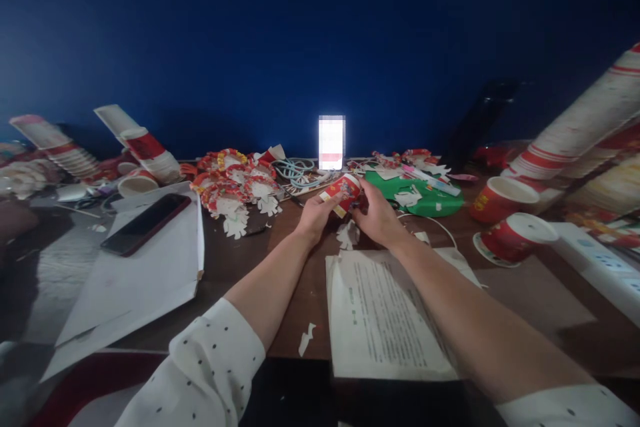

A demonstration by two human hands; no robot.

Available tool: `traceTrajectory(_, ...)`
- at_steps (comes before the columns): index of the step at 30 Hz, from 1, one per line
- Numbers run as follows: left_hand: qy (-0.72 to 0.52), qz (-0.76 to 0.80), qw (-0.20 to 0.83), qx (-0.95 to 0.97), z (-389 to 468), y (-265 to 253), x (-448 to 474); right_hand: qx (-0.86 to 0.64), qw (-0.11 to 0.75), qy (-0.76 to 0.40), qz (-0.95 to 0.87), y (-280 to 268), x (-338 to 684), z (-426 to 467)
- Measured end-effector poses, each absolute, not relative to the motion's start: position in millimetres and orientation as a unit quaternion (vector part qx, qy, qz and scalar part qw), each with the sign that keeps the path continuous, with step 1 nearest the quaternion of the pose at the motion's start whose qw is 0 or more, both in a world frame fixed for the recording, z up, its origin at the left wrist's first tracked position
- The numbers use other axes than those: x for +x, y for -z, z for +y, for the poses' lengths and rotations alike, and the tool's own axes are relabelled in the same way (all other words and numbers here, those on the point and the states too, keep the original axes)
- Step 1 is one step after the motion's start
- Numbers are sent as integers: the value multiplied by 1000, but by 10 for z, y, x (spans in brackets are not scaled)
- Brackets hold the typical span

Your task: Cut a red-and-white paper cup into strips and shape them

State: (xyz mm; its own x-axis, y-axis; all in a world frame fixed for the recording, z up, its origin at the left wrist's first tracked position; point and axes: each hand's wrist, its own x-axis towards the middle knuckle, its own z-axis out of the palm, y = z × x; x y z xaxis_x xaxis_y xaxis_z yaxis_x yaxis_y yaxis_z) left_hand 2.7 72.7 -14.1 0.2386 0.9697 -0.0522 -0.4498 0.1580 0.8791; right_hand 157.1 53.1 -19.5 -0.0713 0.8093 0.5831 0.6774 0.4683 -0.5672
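Observation:
Between my hands, above the middle of the dark brown table, is a red paper cup [345, 189], tilted, with yellow and blue print. My left hand [319, 213] grips its left side, thumb across the print. On the other side my right hand [376, 215] closes round the cup; its fingertips are partly hidden behind it. Just below lies a white cut paper scrap [349, 235]. Nearer to me, an open printed booklet [385, 313] rests partly under my right forearm.
Red-and-white cut paper pieces [240, 180] heap at left, beside pale cables [300, 170]. A bright phone [331, 142] stands behind. Scraps and a pen lie on a green sheet [425, 195]. Cups [520, 237] and a tall cup stack [575, 120] stand right; a dark phone [146, 223] lies left.

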Motion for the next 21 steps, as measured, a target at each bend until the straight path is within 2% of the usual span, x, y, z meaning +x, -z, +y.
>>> traceTrajectory(13,-515,348,671,405,695,108,30,-500,475,-97,-718,188,1580,525)
traceTrajectory(21,-488,361,601,520,643,116,56,-493,465,-89,-730,119,1556,491)
